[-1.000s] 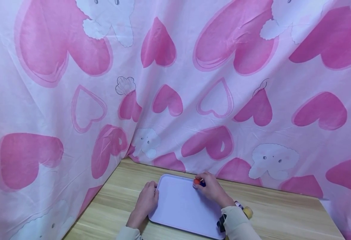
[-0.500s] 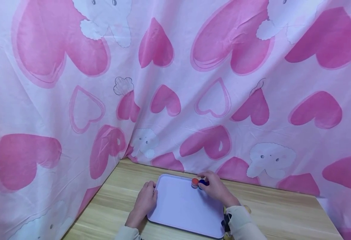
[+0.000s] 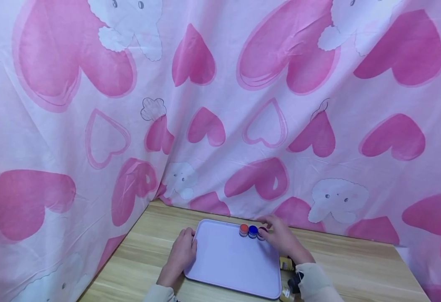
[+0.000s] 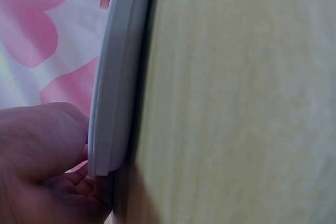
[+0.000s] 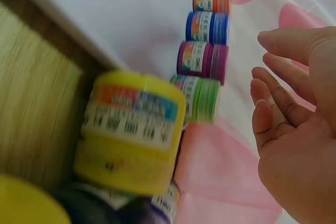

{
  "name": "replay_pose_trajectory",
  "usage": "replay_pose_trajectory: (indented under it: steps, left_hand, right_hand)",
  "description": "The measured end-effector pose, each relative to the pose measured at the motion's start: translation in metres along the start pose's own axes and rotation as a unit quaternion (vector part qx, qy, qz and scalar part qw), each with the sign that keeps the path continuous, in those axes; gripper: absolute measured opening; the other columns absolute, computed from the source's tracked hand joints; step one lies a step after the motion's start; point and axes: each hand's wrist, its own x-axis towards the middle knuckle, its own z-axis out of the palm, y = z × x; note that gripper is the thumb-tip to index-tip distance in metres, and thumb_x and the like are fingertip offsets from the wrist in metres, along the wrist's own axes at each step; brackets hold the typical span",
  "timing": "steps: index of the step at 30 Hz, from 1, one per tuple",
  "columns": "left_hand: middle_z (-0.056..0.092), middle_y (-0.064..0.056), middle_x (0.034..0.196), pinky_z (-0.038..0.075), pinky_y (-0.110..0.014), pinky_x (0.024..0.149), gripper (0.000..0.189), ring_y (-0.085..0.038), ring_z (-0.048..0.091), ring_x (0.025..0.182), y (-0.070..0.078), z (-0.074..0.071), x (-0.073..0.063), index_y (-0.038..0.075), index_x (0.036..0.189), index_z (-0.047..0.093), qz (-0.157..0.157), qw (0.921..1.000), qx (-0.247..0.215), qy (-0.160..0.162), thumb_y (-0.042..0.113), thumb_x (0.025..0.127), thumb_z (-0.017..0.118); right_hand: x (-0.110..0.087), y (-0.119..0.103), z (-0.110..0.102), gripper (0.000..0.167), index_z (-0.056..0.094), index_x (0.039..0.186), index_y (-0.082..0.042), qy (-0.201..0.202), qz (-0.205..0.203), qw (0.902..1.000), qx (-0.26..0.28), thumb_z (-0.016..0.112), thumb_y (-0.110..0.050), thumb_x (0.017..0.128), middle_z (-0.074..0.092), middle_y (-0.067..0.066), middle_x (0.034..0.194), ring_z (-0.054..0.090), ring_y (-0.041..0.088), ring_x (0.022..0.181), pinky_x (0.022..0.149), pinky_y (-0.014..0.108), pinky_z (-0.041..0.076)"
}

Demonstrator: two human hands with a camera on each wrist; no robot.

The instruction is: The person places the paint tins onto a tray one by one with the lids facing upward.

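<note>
My left hand point(image 3: 183, 251) grips the left edge of a pale lilac tray point(image 3: 228, 260), also seen in the left wrist view. Small paint jars stand in a row at the tray's far edge: an orange jar point(image 3: 244, 230), a blue jar point(image 3: 253, 232) and a purple jar point(image 3: 262, 233) partly covered by my right hand point(image 3: 284, 240). In the right wrist view a green jar point(image 5: 202, 99) follows the purple one; the head view hides it. There my right hand point(image 5: 294, 93) has loosely bent fingers, apart from the jars and holding nothing.
Right of the tray, on the wooden table point(image 3: 356, 268), lie a yellow paint jar point(image 3: 286, 263), a black-looking jar point(image 3: 295, 282) and another yellow-labelled jar point(image 3: 286, 295). A heart-patterned pink curtain point(image 3: 205, 126) hangs close behind and left of the tray.
My right hand has moved right along the row, from the orange jar past the blue one to the purple one, uncovering the first two. My left hand keeps its hold on the tray.
</note>
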Motion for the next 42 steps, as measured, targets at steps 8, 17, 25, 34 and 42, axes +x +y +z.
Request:
replay_pose_trajectory:
  steps: [8, 17, 25, 34, 42]
  left_hand:
    - [0.062, -0.009, 0.097, 0.057, -0.045, 0.079, 0.015, -0.023, 0.063, 0.084, 0.000, 0.000, 0.002, 0.003, 0.106, 0.061, -0.019, 0.9997, -0.002, -0.013, 0.001, 0.096, 0.073]
    - [0.061, -0.008, 0.095, 0.057, -0.044, 0.077, 0.016, -0.023, 0.062, 0.083, -0.003, 0.001, 0.002, 0.003, 0.104, 0.060, -0.013, 0.9999, -0.003, -0.010, 0.001, 0.095, 0.073]
    - [0.061, -0.009, 0.095, 0.057, -0.046, 0.078, 0.016, -0.024, 0.062, 0.083, -0.002, 0.001, 0.002, 0.004, 0.103, 0.059, -0.013, 0.9998, -0.002, -0.012, 0.001, 0.096, 0.073]
    - [0.060, -0.009, 0.096, 0.056, -0.045, 0.077, 0.015, -0.023, 0.061, 0.083, 0.000, 0.000, 0.003, 0.003, 0.104, 0.059, -0.021, 0.9995, 0.002, -0.022, 0.002, 0.097, 0.072]
    - [0.060, -0.008, 0.096, 0.056, -0.044, 0.077, 0.016, -0.022, 0.061, 0.083, -0.001, 0.001, 0.003, 0.004, 0.104, 0.059, -0.023, 0.9995, 0.006, -0.019, 0.002, 0.097, 0.073]
  right_hand:
    - [-0.010, 0.012, -0.014, 0.038, 0.073, 0.136, -0.014, 0.013, -0.008, 0.9996, -0.022, 0.079, -0.012, 0.098, 0.072, 0.009, 0.127, 0.061, 0.021, 0.106, 0.083, 0.030, 0.057]
    - [-0.026, 0.025, -0.033, 0.042, 0.069, 0.140, -0.011, 0.004, 0.001, 1.0000, -0.001, 0.077, -0.009, 0.099, 0.071, 0.012, 0.130, 0.063, 0.022, 0.109, 0.084, 0.030, 0.057]
    - [-0.042, 0.041, -0.046, 0.040, 0.069, 0.139, -0.011, -0.010, 0.021, 0.9997, 0.007, 0.077, -0.014, 0.100, 0.070, 0.008, 0.127, 0.063, 0.020, 0.106, 0.080, 0.028, 0.057]
    - [-0.058, 0.056, -0.052, 0.042, 0.068, 0.140, -0.007, -0.020, 0.049, 0.9985, 0.016, 0.078, -0.016, 0.100, 0.072, 0.011, 0.124, 0.067, 0.018, 0.102, 0.078, 0.025, 0.058]
    - [-0.068, 0.062, -0.053, 0.039, 0.071, 0.136, -0.004, -0.025, 0.063, 0.9976, 0.015, 0.078, -0.019, 0.100, 0.075, 0.003, 0.111, 0.069, 0.014, 0.098, 0.080, 0.023, 0.059]
